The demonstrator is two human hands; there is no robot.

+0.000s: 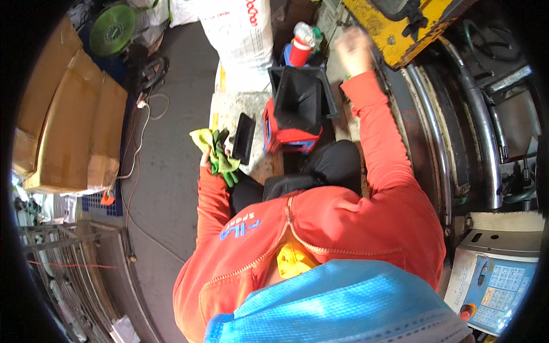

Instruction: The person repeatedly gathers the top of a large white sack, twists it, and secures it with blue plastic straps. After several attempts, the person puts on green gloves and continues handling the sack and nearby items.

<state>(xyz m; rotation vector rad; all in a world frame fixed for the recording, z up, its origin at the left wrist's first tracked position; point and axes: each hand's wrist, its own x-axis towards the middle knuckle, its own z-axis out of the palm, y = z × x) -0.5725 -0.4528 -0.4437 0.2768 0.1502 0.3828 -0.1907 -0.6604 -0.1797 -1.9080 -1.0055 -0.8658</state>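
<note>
My left hand is closed around a bunch of yellow and green gloves, held beside the bench on my left. The gloves cover most of its fingers. A small black tray lies just to the right of them. My right arm reaches forward, and my right hand is raised near the yellow machine part. Motion smears its fingers, so their pose and anything in them cannot be made out. Between my hands, a black bin rests on a red stool.
A white printed sack stands ahead, near a red container with clear plastic on top. Cardboard boxes and a green fan are at left. Metal bars and a control panel line the right. Cables cross the floor.
</note>
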